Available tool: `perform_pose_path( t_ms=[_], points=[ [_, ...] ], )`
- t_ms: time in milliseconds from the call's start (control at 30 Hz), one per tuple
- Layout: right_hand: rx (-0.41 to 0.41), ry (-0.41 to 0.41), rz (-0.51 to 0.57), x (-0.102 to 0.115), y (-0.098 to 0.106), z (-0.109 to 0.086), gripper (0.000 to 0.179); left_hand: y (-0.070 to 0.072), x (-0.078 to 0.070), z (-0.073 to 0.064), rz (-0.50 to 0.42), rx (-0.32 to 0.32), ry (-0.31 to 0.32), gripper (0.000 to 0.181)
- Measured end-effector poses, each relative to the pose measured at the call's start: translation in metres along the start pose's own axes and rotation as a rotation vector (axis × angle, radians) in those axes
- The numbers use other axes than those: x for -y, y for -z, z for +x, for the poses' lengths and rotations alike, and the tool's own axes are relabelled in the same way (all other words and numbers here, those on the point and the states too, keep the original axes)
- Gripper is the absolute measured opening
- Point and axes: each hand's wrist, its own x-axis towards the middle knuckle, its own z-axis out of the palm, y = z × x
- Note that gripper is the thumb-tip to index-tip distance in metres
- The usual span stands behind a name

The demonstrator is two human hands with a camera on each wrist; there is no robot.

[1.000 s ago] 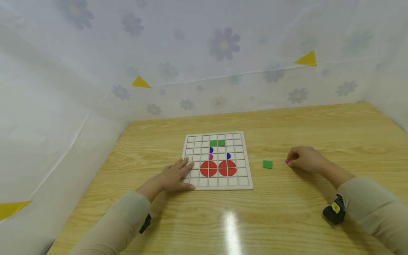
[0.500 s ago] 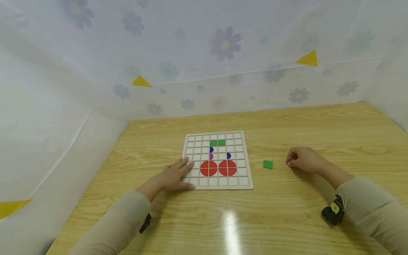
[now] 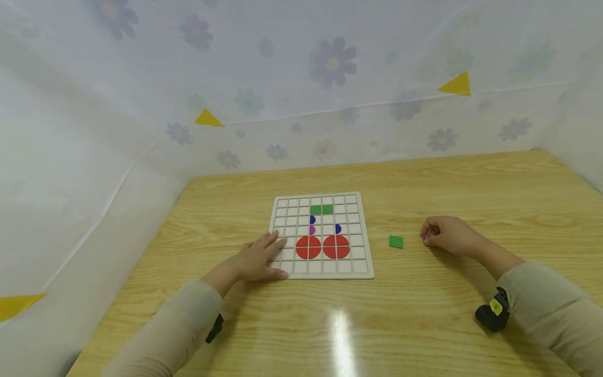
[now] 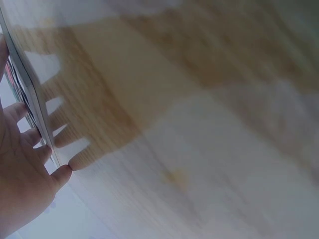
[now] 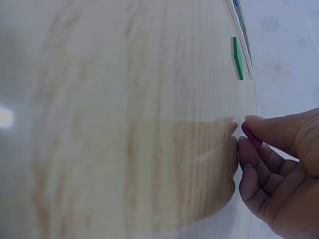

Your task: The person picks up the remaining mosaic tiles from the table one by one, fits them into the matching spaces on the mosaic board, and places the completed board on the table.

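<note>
The right hand [image 3: 449,234] pinched a small magenta piece [image 3: 424,239] between its thumb and a fingertip, just above or on the wood-grain tabletop [image 3: 405,319]; which of the two could not be told, and the fingers hid the piece's full outline. This hand was at 3 o'clock from the white grid board [image 3: 352,266], well apart from it, and a loose green rectangular tile [image 3: 396,242] lay flat between them.

The left hand [image 3: 256,259] gripped nothing: its fingers lay spread across the board's rim at 8 o'clock, the thumb reaching the near corner.

On the board, a pair of green tiles [image 3: 316,209] sat side by side at 12 o'clock. A blue half-disc [image 3: 312,220] was at 11 o'clock from the centre, with a magenta half-disc [image 3: 312,230] just beside it on its 6 o'clock side. A second blue half-disc [image 3: 338,229] lay at 2 o'clock. Two red circles [image 3: 303,243], crossed by grid lines, filled the 8 and 4 o'clock positions.
</note>
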Motion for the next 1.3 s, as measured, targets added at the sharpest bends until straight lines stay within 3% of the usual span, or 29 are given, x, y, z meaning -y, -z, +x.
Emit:
perform_pose_path(
  t_ms=[333,1300],
  points=[
    [-0.040,-0.026,0.035,0.003,0.002,0.000,0.006,0.001,0.000,0.001,0.005,0.001,-0.001,0.080],
    [-0.143,0.001,0.095,0.030,-0.012,0.020,0.013,-0.003,0.003,0.003,0.022,0.011,0.002,0.081]
  ],
)
